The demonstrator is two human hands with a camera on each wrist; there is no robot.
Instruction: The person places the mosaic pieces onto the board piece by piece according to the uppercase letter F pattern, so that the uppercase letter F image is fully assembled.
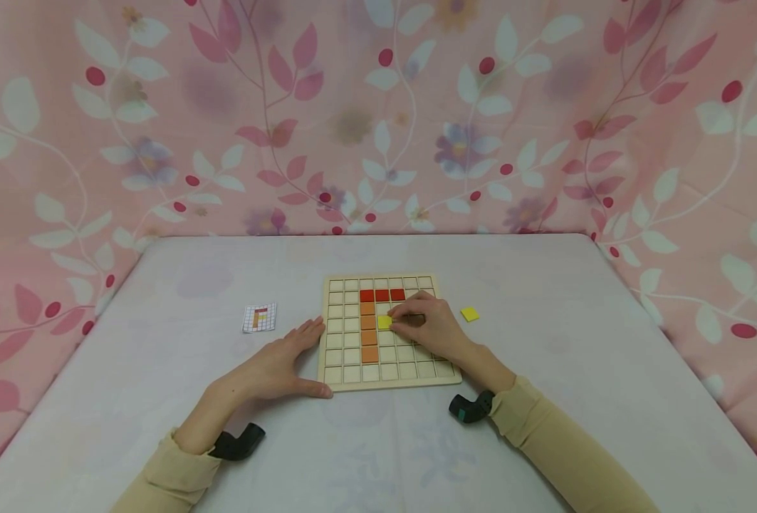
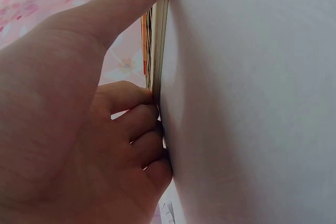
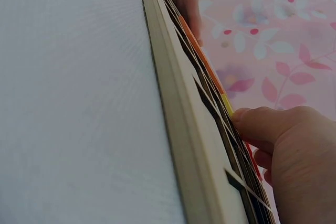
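Observation:
A wooden grid board lies on the table in the head view. In it, three red square tiles form a row, and a column of several orange square tiles runs down beneath the leftmost red one. My right hand pinches a yellow square tile between thumb and fingers, at the cell just right of the second orange tile. The tile's right side is covered by the fingertips. My left hand rests against the board's left side, fingers extended, thumb at its near left corner.
A second yellow tile lies on the table right of the board. Left of the board is a small paper card printed with a coloured grid pattern. A floral curtain hangs behind the table and at both sides.

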